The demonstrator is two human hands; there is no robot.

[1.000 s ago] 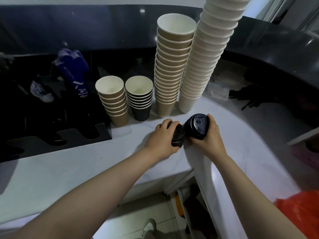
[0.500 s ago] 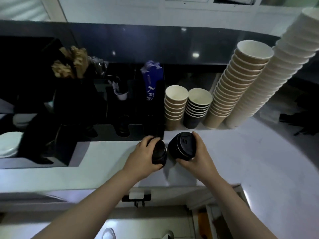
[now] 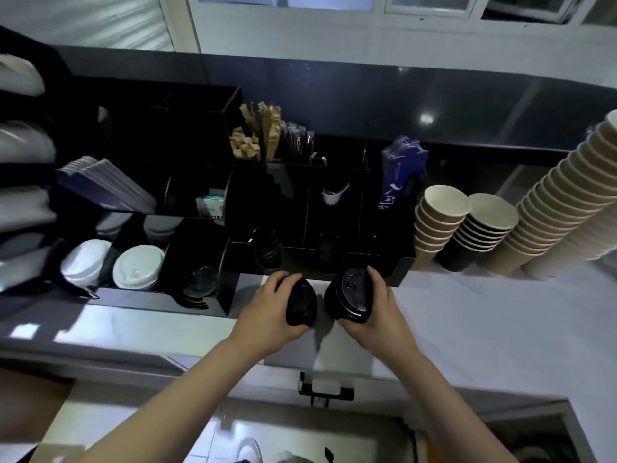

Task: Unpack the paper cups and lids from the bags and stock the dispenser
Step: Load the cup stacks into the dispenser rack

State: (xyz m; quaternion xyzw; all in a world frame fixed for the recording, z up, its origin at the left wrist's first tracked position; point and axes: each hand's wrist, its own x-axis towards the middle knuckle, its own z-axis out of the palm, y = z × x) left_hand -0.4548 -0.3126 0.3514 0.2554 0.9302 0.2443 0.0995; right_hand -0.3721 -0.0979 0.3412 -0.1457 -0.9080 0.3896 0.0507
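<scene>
L hand: grips black lids stack.
R hand: grips second lid stack.
Handling: light, prob. thin plastic; hold stack sides, rims nested.
Dispenser: just ahead.

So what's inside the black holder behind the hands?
The black holder has black lids, white lids, brown sticks and blue packets. Its deeper slots are too dark to see.
</scene>
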